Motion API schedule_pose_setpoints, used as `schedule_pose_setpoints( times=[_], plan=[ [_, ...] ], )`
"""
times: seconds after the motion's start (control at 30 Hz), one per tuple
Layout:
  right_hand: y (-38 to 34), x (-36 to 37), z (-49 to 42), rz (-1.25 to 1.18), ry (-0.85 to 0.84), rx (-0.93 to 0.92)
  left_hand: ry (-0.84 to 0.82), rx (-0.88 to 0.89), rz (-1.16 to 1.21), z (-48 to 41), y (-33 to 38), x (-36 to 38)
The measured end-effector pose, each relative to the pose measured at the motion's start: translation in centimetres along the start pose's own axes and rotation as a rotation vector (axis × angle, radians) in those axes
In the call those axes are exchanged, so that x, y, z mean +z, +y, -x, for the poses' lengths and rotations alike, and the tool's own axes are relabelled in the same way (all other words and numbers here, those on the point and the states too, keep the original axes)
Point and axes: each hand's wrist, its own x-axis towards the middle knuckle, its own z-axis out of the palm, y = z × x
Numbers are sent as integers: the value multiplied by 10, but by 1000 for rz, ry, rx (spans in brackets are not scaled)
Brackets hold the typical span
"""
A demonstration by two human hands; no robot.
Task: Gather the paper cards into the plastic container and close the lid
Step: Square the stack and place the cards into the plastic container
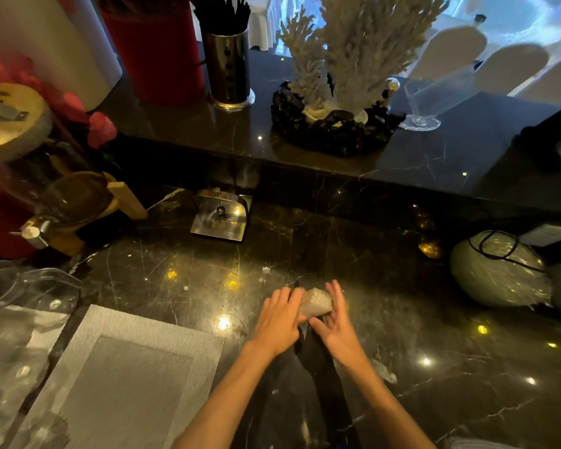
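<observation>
Left hand [280,319]: palm down, fingers [289,298] laid flat against the left side of the plastic container [316,303].
Right hand [336,322]: fingers spread and cupped along the container's right side.
Grip: both hands press the container between them.
Container: small, translucent, blurred; on the counter [418,319] between the hands; lid state cannot be told.
Counter: dark glossy marble, light spots reflected.
Nearby: grey woven placemat [123,377] to the left.

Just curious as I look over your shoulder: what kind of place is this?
Probably a restaurant or banquet-hall bar counter: a dark marble counter, a metal holder of black straws, and rows of white-covered chairs beyond it.
</observation>
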Motion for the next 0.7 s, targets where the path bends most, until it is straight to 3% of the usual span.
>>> schedule_pose_setpoints(
  times=[0.1,0.23,0.47,0.7],
  plan=[
    [8,-6,3,255,14,-88,-35,60,-213,2,10,2],
    [22,5,15,363,78,-106,-24,71,-203,6,17,15],
    [39,17,22,355,201,-146,29,-57,447,16,-10,23],
    [33,35,19,326,316,-140,163,-158,623,20,0,37]
  ],
)
